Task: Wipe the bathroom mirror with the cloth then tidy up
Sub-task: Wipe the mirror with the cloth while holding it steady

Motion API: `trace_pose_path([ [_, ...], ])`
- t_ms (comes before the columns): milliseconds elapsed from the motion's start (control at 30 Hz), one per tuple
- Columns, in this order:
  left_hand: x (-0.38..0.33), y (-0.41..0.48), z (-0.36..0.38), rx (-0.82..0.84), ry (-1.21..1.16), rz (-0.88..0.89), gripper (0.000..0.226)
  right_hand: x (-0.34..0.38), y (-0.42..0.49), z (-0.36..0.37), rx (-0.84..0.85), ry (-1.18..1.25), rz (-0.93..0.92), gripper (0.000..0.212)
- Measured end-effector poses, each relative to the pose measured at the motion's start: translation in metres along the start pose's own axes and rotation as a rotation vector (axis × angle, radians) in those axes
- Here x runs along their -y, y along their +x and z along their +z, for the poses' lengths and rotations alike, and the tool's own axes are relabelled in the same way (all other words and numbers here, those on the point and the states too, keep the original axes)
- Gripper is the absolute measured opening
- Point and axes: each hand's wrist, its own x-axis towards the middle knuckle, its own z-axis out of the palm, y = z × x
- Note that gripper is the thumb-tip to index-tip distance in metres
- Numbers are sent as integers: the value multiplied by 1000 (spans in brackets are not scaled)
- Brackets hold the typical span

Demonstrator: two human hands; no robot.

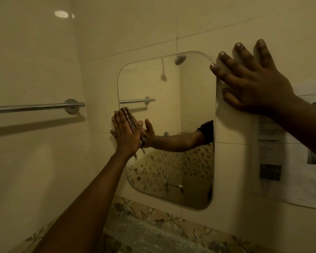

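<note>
A rounded rectangular mirror (171, 110) hangs on the cream tiled wall. My left hand (125, 133) presses a folded striped cloth (130, 116) flat against the mirror's left edge, about halfway up. The cloth's frayed end hangs below my palm. My right hand (252, 79) lies flat with fingers spread on the wall at the mirror's upper right corner, its fingertips touching the mirror's edge. The glass reflects my left hand, forearm and the cloth.
A chrome towel bar (35, 107) is fixed to the left wall. A printed paper sheet (274, 152) is stuck to the wall right of the mirror. A glass shelf (150, 232) runs below, over a floral tile band. A shower head shows in the reflection.
</note>
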Motion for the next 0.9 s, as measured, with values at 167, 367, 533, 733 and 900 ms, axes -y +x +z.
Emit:
trace_pose_path([
  [167,-18,16,-7,2,13,17,98,-1,1,1,12,-16,-4,75],
  [367,-56,12,-4,-29,107,159,102,-2,1,4,14,-39,1,74],
  [533,-100,-4,14,-37,112,246,108,-2,1,3,15,-60,4,73],
  [733,-125,-30,30,-41,220,384,109,-1,2,1,23,-76,10,73],
  [900,-145,-55,53,-50,227,540,114,0,2,0,51,-90,16,73],
])
